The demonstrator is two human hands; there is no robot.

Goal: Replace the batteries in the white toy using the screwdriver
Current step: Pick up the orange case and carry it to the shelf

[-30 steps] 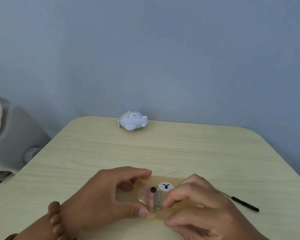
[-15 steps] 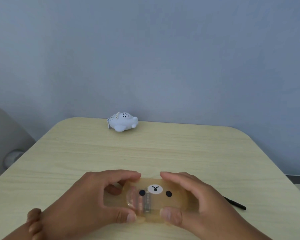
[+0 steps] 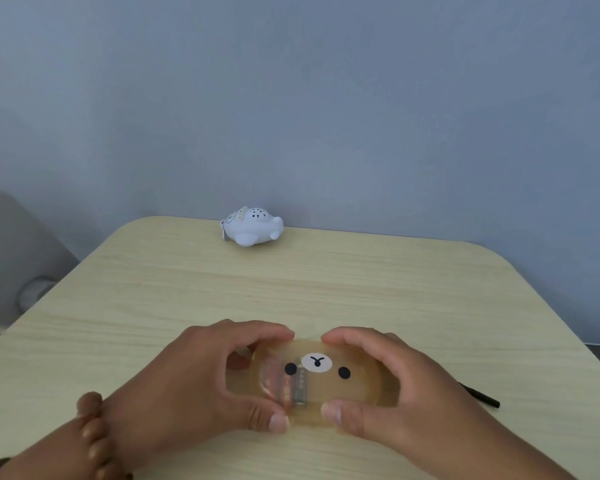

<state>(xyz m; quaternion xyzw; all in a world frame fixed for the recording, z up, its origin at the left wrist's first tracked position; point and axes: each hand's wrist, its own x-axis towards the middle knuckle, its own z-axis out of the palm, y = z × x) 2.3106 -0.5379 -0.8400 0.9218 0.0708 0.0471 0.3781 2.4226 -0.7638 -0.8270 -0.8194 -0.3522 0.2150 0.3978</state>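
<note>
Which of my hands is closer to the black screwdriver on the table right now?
Right. The right hand grips the bear-face case with the screwdriver just beyond its outer side; the left hand holds the case's far end.

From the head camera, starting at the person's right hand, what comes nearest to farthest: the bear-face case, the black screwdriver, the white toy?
1. Bear-face case: gripped by the right hand at its right end.
2. Black screwdriver: on the table just right of that hand, partly hidden behind it.
3. White toy: at the table's far edge, by the wall.
</note>
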